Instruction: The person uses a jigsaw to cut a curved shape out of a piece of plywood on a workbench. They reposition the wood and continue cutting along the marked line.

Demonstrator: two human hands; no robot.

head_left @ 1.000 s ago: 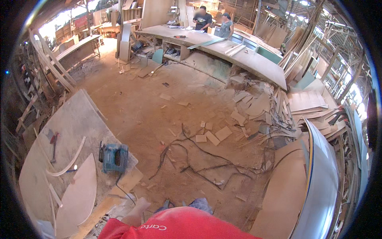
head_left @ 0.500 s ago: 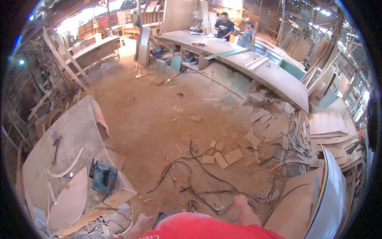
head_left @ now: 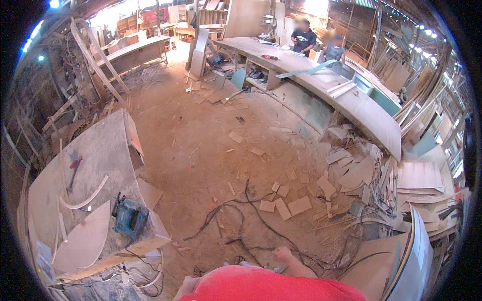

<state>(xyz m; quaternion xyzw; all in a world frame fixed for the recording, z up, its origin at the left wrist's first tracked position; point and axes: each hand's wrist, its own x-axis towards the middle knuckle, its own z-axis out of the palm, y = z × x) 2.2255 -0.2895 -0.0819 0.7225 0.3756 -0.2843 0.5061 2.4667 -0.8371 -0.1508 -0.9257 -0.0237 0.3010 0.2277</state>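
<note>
My right hand (head_left: 282, 254) hangs low in front of my red shirt, above the floor cables (head_left: 271, 228), fingers curled and nothing visible in them. My left hand is out of sight; only a bit of pale arm shows beside the shirt. To my left stands a low worktable (head_left: 103, 145) with a dusty top. On it lie a blue-green jigsaw (head_left: 130, 219) with a cord, a pale curved-edge board (head_left: 84, 238), a thin curved strip (head_left: 93, 197) and a hand tool with a red end (head_left: 74, 173). Neither hand touches these.
Wood offcuts (head_left: 299, 205) and a scrap heap (head_left: 361, 173) cover the floor at right. A long workbench (head_left: 301, 65) runs across the back, with two people (head_left: 304, 39) behind it. A white curved panel (head_left: 415, 256) leans near right. Black cables cross the floor ahead.
The view has shifted, so the bench and people sit further right and lower. My right hand appears further left. My left hand has dropped out of sight.
</note>
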